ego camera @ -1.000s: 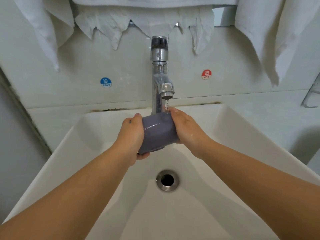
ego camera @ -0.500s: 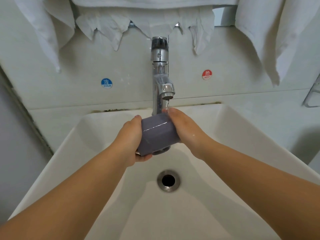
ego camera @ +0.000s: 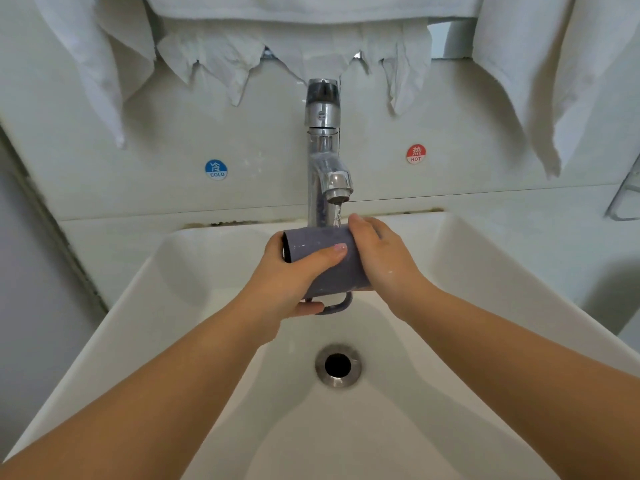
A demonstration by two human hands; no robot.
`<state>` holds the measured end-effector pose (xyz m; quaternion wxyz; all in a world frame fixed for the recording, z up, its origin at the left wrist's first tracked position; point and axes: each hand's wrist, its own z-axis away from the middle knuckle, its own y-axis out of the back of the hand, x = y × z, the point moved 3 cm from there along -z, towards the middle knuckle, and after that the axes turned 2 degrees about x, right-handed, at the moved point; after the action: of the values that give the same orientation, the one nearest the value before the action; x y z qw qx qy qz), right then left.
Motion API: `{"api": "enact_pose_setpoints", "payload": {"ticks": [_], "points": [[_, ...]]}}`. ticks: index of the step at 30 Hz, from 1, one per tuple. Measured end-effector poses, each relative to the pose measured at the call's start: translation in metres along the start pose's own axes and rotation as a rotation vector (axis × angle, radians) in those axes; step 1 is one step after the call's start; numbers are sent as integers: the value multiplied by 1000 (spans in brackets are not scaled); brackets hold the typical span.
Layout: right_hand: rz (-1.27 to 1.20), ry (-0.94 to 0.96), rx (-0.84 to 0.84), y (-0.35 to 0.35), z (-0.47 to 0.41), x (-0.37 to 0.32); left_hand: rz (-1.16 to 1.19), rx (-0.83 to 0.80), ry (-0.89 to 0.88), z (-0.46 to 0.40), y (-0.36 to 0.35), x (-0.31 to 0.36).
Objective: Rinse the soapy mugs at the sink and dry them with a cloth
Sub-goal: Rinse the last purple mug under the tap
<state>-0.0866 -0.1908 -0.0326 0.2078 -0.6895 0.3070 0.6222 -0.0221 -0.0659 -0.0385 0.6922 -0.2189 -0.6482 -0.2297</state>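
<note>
— White sink [ego camera: 485, 306] below me, both my forearms reaching in over it. What do you see higher up?

— Chrome tap [ego camera: 323, 157] running, its stream landing on the grey mug [ego camera: 332, 268], which lies sideways just under the spout, handle down.

— My left hand [ego camera: 287, 278] wraps the open end, thumb laid across the side. My right hand [ego camera: 384, 258] cups the base, fingers curled over the top.

— Drain [ego camera: 337, 366] sits beneath.
</note>
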Motion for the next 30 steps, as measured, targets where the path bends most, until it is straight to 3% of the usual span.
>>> {"api": "enact_pose_setpoints", "payload": {"ticks": [7, 13, 16, 20, 23, 26, 30], "points": [[85, 104, 24, -3, 4, -4, 76, 99, 40, -2, -4, -1], [129, 135, -80, -3, 6, -4, 252, -11, 168, -2, 3, 3], [0, -69, -179, -2, 2, 0, 176, 76, -23, -7, 8, 6], [-56, -298, -272, 0, 4, 10, -134, 103, -397, -1, 3, 8], [-58, -368, -266, 0, 5, 13, -307, 97, -477, 1, 2, 5], [-155, -347, -172, 2, 1, 13, -335, 108, -455, 0, -1, 2], [-137, -178, -251, -6, 2, 11, -82, 192, -202, -4, 1, 1]]}}
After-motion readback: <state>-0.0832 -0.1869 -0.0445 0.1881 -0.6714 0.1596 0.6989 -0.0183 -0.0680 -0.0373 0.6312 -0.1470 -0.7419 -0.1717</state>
